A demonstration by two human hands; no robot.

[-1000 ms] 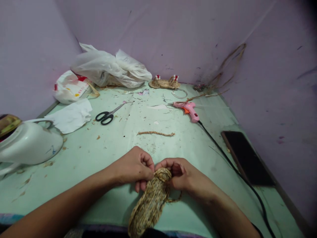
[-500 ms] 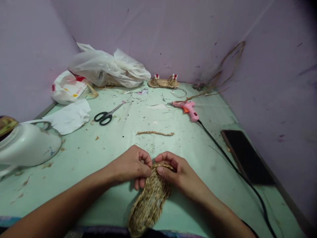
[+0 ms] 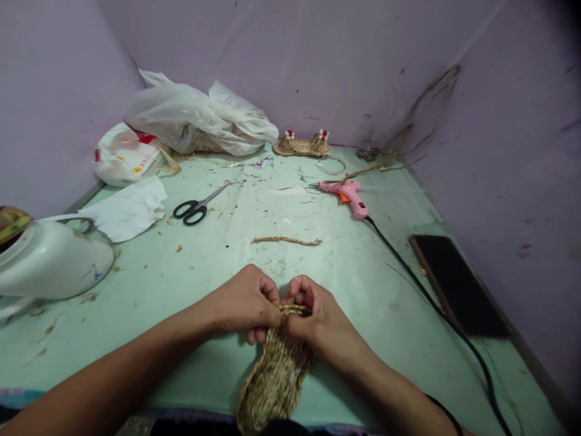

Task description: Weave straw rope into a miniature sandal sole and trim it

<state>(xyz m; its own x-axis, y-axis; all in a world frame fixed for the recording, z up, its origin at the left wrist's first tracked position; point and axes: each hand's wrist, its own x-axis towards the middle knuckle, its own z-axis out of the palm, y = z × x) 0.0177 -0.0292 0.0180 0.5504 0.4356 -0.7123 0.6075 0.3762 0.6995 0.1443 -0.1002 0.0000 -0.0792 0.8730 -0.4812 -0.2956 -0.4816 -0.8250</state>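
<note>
A woven straw shoe sole (image 3: 275,381) lies lengthwise in front of me, its near end at the table's front edge. At its far end, my left hand (image 3: 249,303) pinches the left side of the rim. My right hand (image 3: 315,312) grips the same end from the right, thumb on top and fingers curled behind. Both thumbs almost meet over the braided edge, and the fingertips partly hide it. Just beyond the hands lies a short braided cord (image 3: 287,240), touched by neither.
Black-handled scissors (image 3: 200,206) lie left of centre. A pink glue gun (image 3: 347,197) trails a black cable past a phone (image 3: 458,284) on the right. A white pitcher (image 3: 59,260) lies at left. Behind are plastic bags (image 3: 204,118) and a small beaded straw slipper (image 3: 302,147).
My right thumb has moved left along the sole's far rim, closer to my left thumb. The view has shifted slightly; the sole stays held by both hands.
</note>
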